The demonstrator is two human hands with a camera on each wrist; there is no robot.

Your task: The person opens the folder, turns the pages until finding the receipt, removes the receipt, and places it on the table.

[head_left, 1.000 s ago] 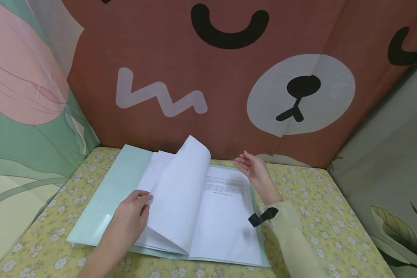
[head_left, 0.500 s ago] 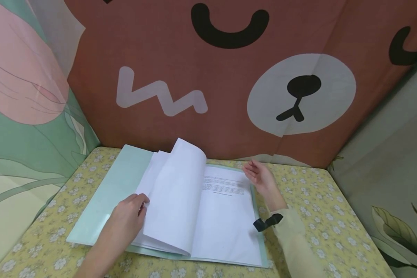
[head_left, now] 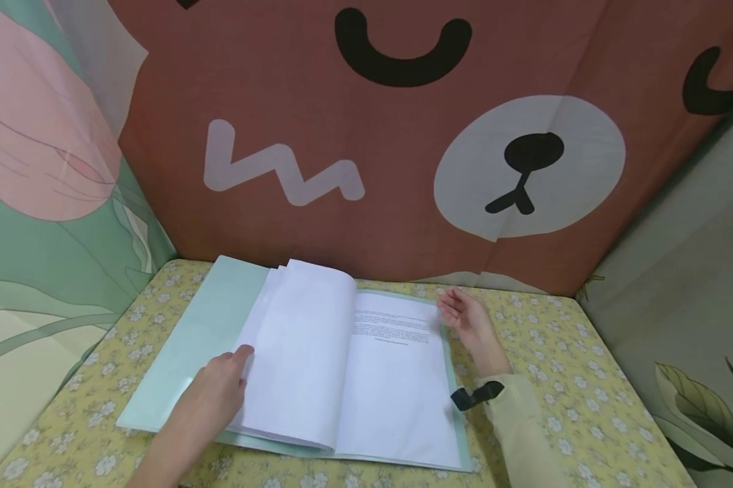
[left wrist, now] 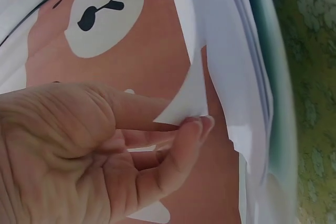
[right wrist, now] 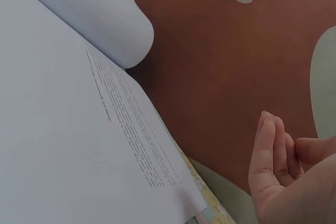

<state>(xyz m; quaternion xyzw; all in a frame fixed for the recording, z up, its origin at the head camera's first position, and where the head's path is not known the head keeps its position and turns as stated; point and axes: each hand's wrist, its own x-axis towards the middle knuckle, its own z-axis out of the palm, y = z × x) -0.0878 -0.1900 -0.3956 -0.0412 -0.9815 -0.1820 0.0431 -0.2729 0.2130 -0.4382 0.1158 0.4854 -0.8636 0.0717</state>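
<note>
A pale green folder [head_left: 207, 318] lies spread on the table with white sheets inside. My left hand [head_left: 210, 393] is at the left edge of a turned sheet [head_left: 299, 352], which curves over from the middle. In the left wrist view, the fingers of my left hand [left wrist: 131, 156] pinch that sheet's corner [left wrist: 189, 95]. On the right lies a page [head_left: 397, 393] with a block of small print near its top. My right hand [head_left: 470, 325] hovers by this page's upper right corner, fingers loosely bent and holding nothing, as the right wrist view also shows.
A yellow flowered cloth [head_left: 561, 400] covers the table. Behind it hangs a brown curtain [head_left: 397, 224] with a bear pattern. A black band [head_left: 477, 395] is at my right wrist, beside a pale sleeve [head_left: 525, 427].
The turned sheet has come down to the left and lies flatter. My left hand has moved left and slightly down with it. My right hand has drawn right and down.
</note>
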